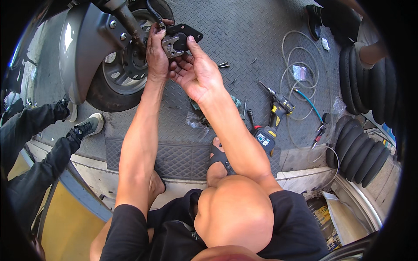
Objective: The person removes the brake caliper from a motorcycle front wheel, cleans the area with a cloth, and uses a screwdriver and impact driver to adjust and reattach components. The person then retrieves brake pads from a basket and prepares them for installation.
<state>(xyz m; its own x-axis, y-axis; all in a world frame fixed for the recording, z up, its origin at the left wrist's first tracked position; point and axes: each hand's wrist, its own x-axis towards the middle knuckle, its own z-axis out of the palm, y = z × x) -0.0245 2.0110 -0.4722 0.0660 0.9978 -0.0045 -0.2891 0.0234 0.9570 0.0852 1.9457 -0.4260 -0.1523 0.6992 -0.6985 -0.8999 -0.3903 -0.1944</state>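
A brake caliper (172, 47), silver-grey with a black bracket (186, 32) pierced by holes, is held up beside the motorcycle's front wheel (123, 89). My left hand (156, 56) grips its left side, thumb on top, near the dark brake hose (153, 13) that runs up from it. The thumb of my right hand (198, 71) presses the bracket's right end, and its fingers curl underneath, partly hidden. The grey fender (85, 52) and a fork leg (127, 21) stand just left of my hands. Small dark bolts (224, 65) lie on the floor to the right.
A cordless impact wrench (276, 111) lies on the ribbed floor mat (244, 26), near a coiled clear hose (285, 65) and a blue air hose (308, 101). Tyres are stacked (359, 150) at right. One person's legs (52, 152) are at left, another person's arm (372, 52) at upper right.
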